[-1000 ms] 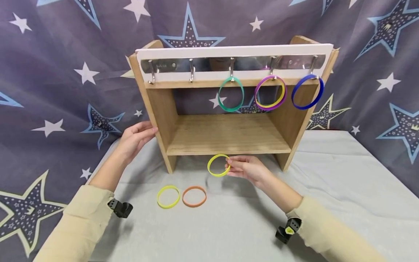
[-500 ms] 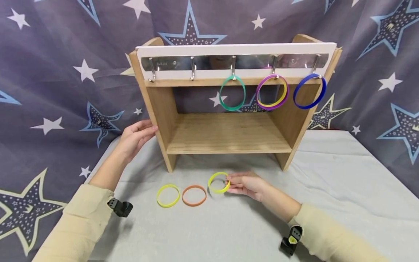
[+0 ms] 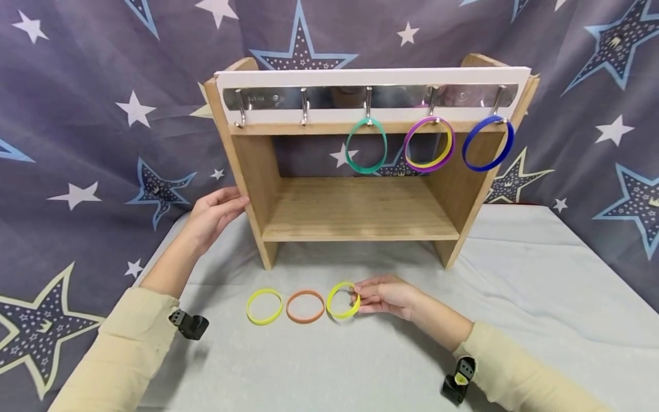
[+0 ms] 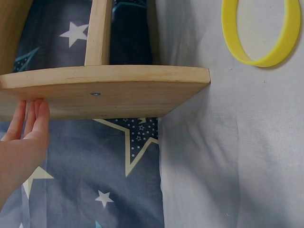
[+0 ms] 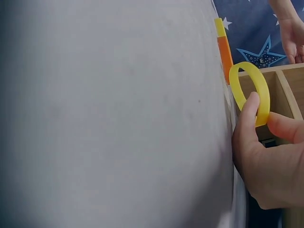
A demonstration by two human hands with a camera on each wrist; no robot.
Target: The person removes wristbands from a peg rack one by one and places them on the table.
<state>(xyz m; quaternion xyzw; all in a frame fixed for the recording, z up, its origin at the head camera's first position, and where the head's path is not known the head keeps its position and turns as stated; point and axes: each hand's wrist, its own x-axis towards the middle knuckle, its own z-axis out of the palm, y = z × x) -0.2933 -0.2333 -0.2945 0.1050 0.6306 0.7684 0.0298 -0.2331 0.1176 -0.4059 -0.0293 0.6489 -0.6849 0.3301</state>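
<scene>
Between thumb and fingers, my right hand [image 3: 391, 296] pinches a yellow silicone wristband [image 3: 344, 315] by its right side, low over the tablecloth. The right wrist view shows the same wristband tilted up, with the thumb [image 5: 249, 111] on one face. An orange wristband [image 3: 306, 321] lies on the cloth just left of it, and a second yellow wristband [image 3: 264, 322] lies further left. My left hand [image 3: 213, 214] rests its fingertips against the outer left side of a wooden shelf [image 3: 360, 209]; in the left wrist view those fingers [image 4: 42, 116] look nearly straight.
A metal hook rail [image 3: 329, 98] runs across the shelf's top. From its hooks hang a teal wristband [image 3: 364, 170], a purple wristband [image 3: 407, 146] with a yellow one inside it, and a blue wristband [image 3: 484, 168]. Two hooks at the left are bare. A star-patterned curtain [image 3: 103, 143] stands behind.
My right hand has lowered the yellow wristband from in front of the shelf's bottom edge to beside the orange one. My left hand keeps its place on the shelf side.
</scene>
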